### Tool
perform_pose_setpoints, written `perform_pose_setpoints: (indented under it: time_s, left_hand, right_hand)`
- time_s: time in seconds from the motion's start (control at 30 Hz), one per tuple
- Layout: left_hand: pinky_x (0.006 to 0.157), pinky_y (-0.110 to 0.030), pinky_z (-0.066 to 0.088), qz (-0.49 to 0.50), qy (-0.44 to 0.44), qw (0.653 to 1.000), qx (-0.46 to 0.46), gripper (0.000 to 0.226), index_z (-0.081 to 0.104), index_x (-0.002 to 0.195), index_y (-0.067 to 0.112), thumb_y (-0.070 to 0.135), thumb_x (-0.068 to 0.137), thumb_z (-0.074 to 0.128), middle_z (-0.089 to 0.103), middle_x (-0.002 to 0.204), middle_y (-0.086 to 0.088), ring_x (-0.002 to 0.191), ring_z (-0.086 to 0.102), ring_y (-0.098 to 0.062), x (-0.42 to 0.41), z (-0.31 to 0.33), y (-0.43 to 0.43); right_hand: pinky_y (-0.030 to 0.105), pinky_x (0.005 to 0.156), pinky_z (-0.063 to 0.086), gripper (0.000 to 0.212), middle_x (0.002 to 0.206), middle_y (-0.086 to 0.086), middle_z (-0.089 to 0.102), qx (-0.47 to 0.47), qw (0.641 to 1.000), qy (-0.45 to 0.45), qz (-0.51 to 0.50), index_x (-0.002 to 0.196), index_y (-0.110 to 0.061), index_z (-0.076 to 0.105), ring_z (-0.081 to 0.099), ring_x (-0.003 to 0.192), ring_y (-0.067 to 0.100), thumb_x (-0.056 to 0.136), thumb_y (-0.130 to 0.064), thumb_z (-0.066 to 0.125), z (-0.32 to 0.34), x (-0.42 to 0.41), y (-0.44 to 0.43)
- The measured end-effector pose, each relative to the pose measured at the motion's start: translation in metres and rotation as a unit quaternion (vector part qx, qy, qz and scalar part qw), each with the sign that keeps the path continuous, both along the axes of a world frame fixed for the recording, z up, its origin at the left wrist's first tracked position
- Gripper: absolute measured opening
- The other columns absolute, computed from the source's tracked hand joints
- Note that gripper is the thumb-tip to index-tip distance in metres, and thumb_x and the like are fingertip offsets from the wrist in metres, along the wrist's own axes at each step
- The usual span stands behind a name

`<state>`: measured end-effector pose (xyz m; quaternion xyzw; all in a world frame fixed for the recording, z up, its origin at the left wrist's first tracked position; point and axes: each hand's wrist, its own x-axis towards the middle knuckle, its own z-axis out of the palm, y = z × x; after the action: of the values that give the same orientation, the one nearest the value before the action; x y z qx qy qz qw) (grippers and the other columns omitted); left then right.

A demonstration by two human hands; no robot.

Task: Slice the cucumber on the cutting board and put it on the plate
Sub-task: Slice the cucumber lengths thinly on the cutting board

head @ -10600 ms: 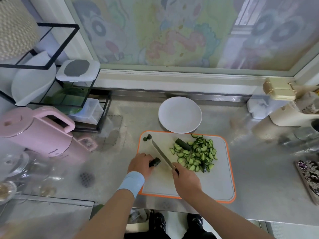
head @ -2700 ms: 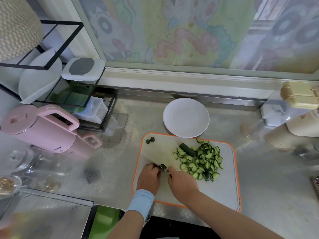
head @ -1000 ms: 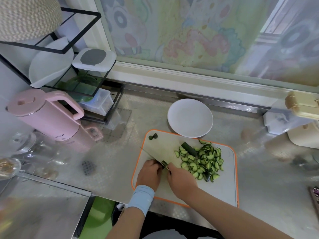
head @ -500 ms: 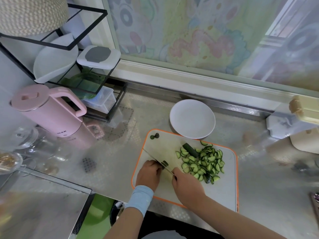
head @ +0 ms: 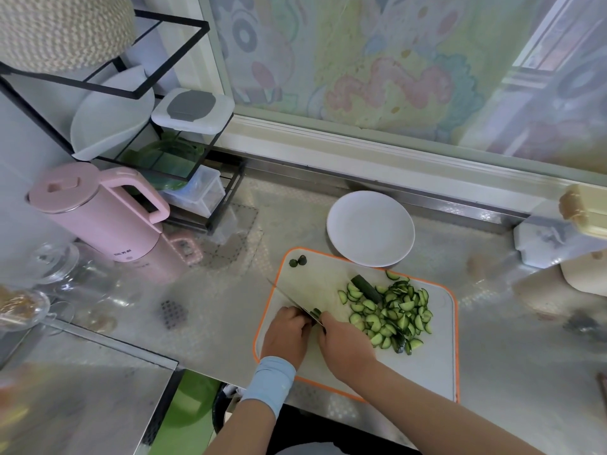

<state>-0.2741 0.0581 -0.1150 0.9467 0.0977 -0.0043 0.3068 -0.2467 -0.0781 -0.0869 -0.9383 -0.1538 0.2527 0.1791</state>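
The right hand (head: 345, 343) wraps its grip round the knife (head: 290, 300); the left hand (head: 285, 333) pinches the cucumber stub (head: 316, 312) at its 2 o'clock. With so short a stub, the blade may nick that hand.

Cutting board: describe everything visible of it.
The cutting board is a pale rounded rectangle with an orange rim, plastic by its look, lying flat on the metal counter, the white plate just beyond it. A heap of cucumber slices covers its middle and right; two dark end pieces sit in its far left corner. Over its near left part the left hand holds a cucumber stub and the right hand grips a knife.
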Motion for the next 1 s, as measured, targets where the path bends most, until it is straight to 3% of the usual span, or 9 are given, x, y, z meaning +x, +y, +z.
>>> perform_pose_setpoints:
  time_s: [0.13,0.3,0.4,0.53,0.73,0.87,1.0]
  left_hand:
    - [0.063,-0.024,0.040,0.011,-0.008,1.000,0.005,0.011,0.074,0.083,0.017,0.009,0.081,0.067,0.066,0.088,0.000,0.087,0.057,-0.022,-0.001,-0.005,0.000]
    - [0.072,-0.020,0.035,0.022,-0.009,1.000,0.004,0.015,0.075,0.092,0.018,0.015,0.087,0.061,0.067,0.097,-0.001,0.096,0.057,-0.020,0.000,0.004,0.000]
    - [0.075,-0.024,0.040,0.009,-0.004,1.000,0.013,0.019,0.074,0.098,0.020,0.018,0.091,0.056,0.067,0.104,0.002,0.102,0.056,-0.019,0.000,0.008,-0.001]
    - [0.069,-0.028,0.044,0.028,0.001,1.000,0.004,0.014,0.075,0.090,0.018,0.016,0.087,0.062,0.068,0.096,-0.001,0.093,0.059,-0.021,-0.001,0.008,-0.001]
    - [0.069,-0.027,0.043,0.029,-0.004,1.000,-0.010,0.014,0.076,0.090,0.021,0.018,0.087,0.063,0.067,0.097,0.002,0.094,0.058,-0.018,-0.002,0.006,-0.001]
    - [0.062,-0.026,0.043,0.017,-0.015,1.000,0.000,0.010,0.075,0.084,0.021,0.015,0.083,0.067,0.067,0.091,0.003,0.086,0.060,-0.021,-0.005,0.000,0.001]
    - [0.068,-0.027,0.043,0.017,-0.003,1.000,-0.002,0.014,0.075,0.090,0.021,0.018,0.088,0.061,0.066,0.096,0.003,0.093,0.057,-0.019,-0.004,0.001,0.003]
  right_hand:
    - [0.034,0.057,0.034,0.017,0.079,0.005,0.055,0.004,1.000,-0.010,0.006,0.105,-0.017,0.042,0.049,0.067,0.028,0.103,-0.031,0.033,0.003,-0.001,-0.002]
    - [0.034,0.049,0.029,0.017,0.070,0.001,0.050,0.010,1.000,-0.029,0.001,0.106,-0.018,0.045,0.050,0.063,0.027,0.103,-0.031,0.034,0.008,-0.012,-0.015]
    - [0.034,0.051,0.033,0.016,0.073,0.004,0.056,0.006,1.000,-0.024,-0.002,0.105,-0.019,0.045,0.054,0.066,0.029,0.102,-0.031,0.034,0.010,-0.017,-0.025]
    - [0.036,0.054,0.038,0.015,0.075,0.005,0.060,0.005,1.000,-0.017,-0.003,0.104,-0.020,0.045,0.057,0.068,0.030,0.101,-0.030,0.034,0.010,-0.019,-0.030]
    - [0.032,0.045,0.024,0.012,0.068,0.001,0.047,0.005,1.000,0.008,-0.005,0.094,-0.020,0.037,0.049,0.063,0.029,0.101,-0.029,0.034,0.003,-0.010,-0.019]
    - [0.033,0.054,0.033,0.010,0.073,0.001,0.049,0.008,1.000,0.014,-0.004,0.095,-0.022,0.035,0.049,0.066,0.029,0.101,-0.030,0.034,-0.001,-0.003,-0.005]
    - [0.034,0.058,0.037,0.013,0.077,0.003,0.052,0.005,1.000,0.010,-0.011,0.102,-0.020,0.039,0.050,0.068,0.030,0.101,-0.032,0.032,-0.002,-0.001,-0.001]
